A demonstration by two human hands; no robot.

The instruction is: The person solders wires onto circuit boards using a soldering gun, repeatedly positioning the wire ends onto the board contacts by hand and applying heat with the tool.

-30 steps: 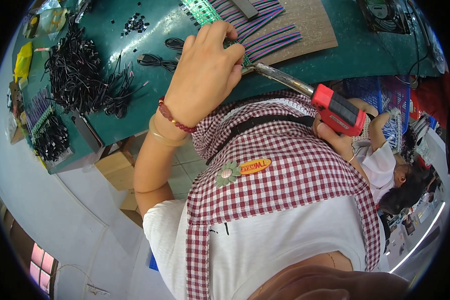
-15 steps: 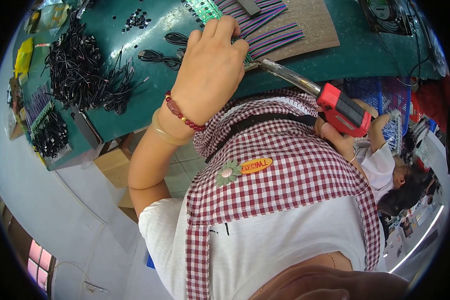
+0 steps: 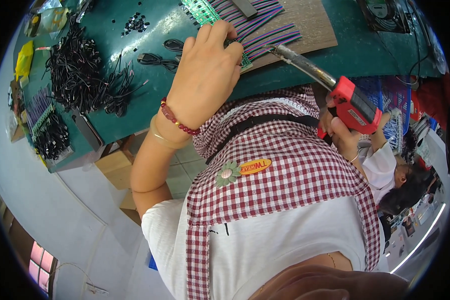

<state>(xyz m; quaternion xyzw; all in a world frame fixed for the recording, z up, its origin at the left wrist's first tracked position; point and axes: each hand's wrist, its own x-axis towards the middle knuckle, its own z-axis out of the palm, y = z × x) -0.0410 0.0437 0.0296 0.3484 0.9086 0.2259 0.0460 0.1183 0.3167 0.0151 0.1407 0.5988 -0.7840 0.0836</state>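
My left hand is bent over the near end of a row of small green circuit boards. Its thumb and fingers are curled together, and whatever they pinch is hidden beneath them. A black cable with a USB plug runs in beside this hand. My right hand is wrapped round the red and black handle of a soldering gun. The gun's metal barrel points up and left, its tip over the striped wires that fan out from the boards, a little apart from my left fingers.
A wooden board lies under the wires, with a dark grey bar across them. Left on the green table are a heap of black cables and small black parts. Blue baskets and another person are at the right.
The soldering gun has moved to the right, its tip drawing away from the board edge and upward. My left hand has shifted slightly left and down, still curled.
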